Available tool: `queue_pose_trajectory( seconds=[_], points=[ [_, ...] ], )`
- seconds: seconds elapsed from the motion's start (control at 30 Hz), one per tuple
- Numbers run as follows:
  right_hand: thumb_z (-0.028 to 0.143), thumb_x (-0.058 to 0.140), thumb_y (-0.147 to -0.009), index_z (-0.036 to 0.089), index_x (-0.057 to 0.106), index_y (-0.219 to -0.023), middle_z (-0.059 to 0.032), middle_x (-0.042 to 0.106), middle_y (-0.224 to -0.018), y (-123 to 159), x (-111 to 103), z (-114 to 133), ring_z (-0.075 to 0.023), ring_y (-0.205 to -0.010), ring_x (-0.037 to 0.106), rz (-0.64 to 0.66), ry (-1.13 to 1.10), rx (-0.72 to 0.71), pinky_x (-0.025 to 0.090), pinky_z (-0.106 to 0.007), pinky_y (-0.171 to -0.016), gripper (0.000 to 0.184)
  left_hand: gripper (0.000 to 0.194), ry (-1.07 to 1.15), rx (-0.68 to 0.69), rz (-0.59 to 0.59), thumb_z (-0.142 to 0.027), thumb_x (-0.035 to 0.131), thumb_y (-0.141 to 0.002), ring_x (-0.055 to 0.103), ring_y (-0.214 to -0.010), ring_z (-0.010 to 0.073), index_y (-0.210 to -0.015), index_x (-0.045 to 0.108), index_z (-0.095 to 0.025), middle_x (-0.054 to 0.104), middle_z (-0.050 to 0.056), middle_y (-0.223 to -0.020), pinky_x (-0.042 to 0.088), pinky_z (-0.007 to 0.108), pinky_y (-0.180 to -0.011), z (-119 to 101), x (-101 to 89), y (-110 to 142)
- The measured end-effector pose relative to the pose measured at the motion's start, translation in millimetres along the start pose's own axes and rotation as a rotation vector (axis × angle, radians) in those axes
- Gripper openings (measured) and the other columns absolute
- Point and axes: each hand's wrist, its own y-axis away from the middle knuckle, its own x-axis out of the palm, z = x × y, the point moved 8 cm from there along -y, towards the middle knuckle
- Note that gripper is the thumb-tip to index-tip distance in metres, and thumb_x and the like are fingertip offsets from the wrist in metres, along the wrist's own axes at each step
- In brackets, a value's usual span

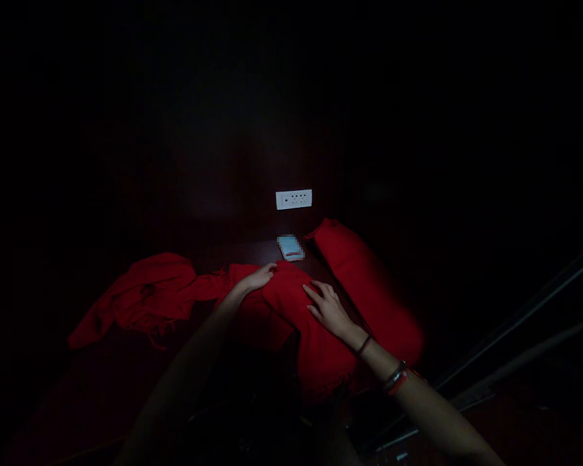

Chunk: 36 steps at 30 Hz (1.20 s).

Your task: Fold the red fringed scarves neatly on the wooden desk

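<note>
A red fringed scarf (315, 349) is spread across the dark surface in front of me, one end hanging toward me with its fringe at the bottom. At its upper left edge, my left hand (260, 278) has its fingers closed on the cloth; some fingertips are hidden. My right hand (329, 309) lies palm down on the same scarf with fingers spread. More crumpled red cloth (155, 291), with loose fringe, stretches to the left; whether it joins the scarf I cannot tell.
A folded red cloth (364, 285) lies along the right. Behind the scarf sits a small pale flat item (290, 247), blurred out. A white socket panel (294, 199) is on the dark wall. Pale rails (525, 317) run at lower right. Most surroundings are too dark to see.
</note>
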Motion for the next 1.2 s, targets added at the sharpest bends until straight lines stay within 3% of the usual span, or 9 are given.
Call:
queue_pose_trajectory(
  seconds=[0.1,0.2,0.37,0.57,0.8,0.9,1.0,1.1,1.2],
  points=[
    [0.025,0.047,-0.077,0.022,0.040,-0.118,-0.0112,0.041,-0.115,-13,-1,-3,-0.0233,-0.103,0.037,-0.032,-0.017,-0.019,0.035,-0.038,-0.081,0.041,0.051,-0.046,-0.059,0.064,-0.033,0.054,-0.063,0.046,-0.105,0.0218,-0.108,0.046,-0.012,0.051,0.011,-0.115,0.034,0.028,-0.088,-4,8.7,0],
    [0.025,0.047,-0.077,0.019,0.050,-0.103,-0.0104,0.047,-0.103,-24,-5,-6,-0.0221,-0.097,0.040,-0.067,-0.022,-0.019,0.036,-0.036,-0.077,0.026,0.077,-0.118,-0.133,0.121,-0.028,0.066,-0.050,0.034,-0.115,0.0270,-0.118,0.039,-0.008,0.036,0.016,-0.127,0.027,0.030,-0.094,-4,18.7,1],
    [0.024,0.046,-0.078,0.016,0.053,-0.079,-0.0073,0.049,-0.085,-40,-16,-8,-0.0182,-0.081,0.043,-0.144,-0.083,0.025,0.037,-0.031,-0.071,0.010,0.066,-0.093,-0.130,0.117,-0.024,0.051,-0.066,0.031,-0.118,0.0219,-0.125,0.028,-0.005,0.030,0.016,-0.130,0.024,0.028,-0.097,1,23.2,0],
    [0.014,0.045,-0.076,0.020,0.061,-0.082,-0.0067,0.046,-0.105,-30,-19,6,-0.0189,-0.101,0.036,-0.119,-0.143,-0.227,0.032,-0.033,-0.081,0.018,0.061,-0.034,-0.109,0.090,-0.020,0.037,-0.075,0.022,-0.122,0.0154,-0.130,0.014,-0.003,0.021,0.014,-0.134,0.018,0.026,-0.100,7,22.2,0],
    [0.026,0.055,-0.071,0.019,0.063,-0.085,-0.0074,0.034,-0.125,-47,-8,9,-0.0252,-0.113,0.024,-0.019,-0.065,-0.225,0.028,-0.043,-0.086,0.018,0.071,0.036,-0.024,0.037,-0.012,0.039,-0.072,0.019,-0.123,0.0157,-0.132,0.002,-0.006,0.015,0.013,-0.137,0.015,0.027,-0.101,3,19.5,2],
    [0.026,0.057,-0.069,0.017,0.064,-0.079,-0.0071,0.030,-0.129,-59,1,11,-0.0265,-0.114,0.021,0.033,-0.046,-0.237,0.029,-0.044,-0.084,0.014,0.064,-0.021,-0.045,-0.019,-0.017,0.039,-0.074,0.025,-0.121,0.0180,-0.131,0.010,-0.010,0.027,0.013,-0.132,0.019,0.031,-0.100,2,18.3,2],
    [0.023,0.057,-0.069,0.015,0.064,-0.069,-0.0077,0.034,-0.126,-66,8,8,-0.0257,-0.113,0.023,0.042,-0.036,-0.203,0.030,-0.042,-0.083,0.010,0.058,-0.126,-0.069,-0.076,-0.030,0.047,-0.072,0.035,-0.113,0.0221,-0.125,0.030,-0.014,0.040,0.012,-0.119,0.024,0.036,-0.097,-1,20.4,7],
    [0.021,0.057,-0.069,0.015,0.064,-0.070,-0.0079,0.035,-0.126,-67,13,7,-0.0252,-0.113,0.024,0.041,-0.038,-0.192,0.031,-0.042,-0.082,0.010,0.049,-0.274,-0.015,-0.106,-0.037,0.057,-0.064,0.040,-0.107,0.0238,-0.108,0.050,-0.015,0.043,0.011,-0.111,0.028,0.036,-0.094,-8,22.6,14],
    [0.019,0.059,-0.066,0.016,0.064,-0.072,-0.0064,0.029,-0.131,-67,19,11,-0.0266,-0.114,0.021,0.074,-0.039,-0.221,0.031,-0.044,-0.081,0.009,0.030,-0.322,-0.050,-0.099,-0.032,0.053,-0.068,0.045,-0.101,0.0232,-0.092,0.058,-0.014,0.052,0.010,-0.102,0.032,0.035,-0.090,-5,22.1,17]
  ],
)
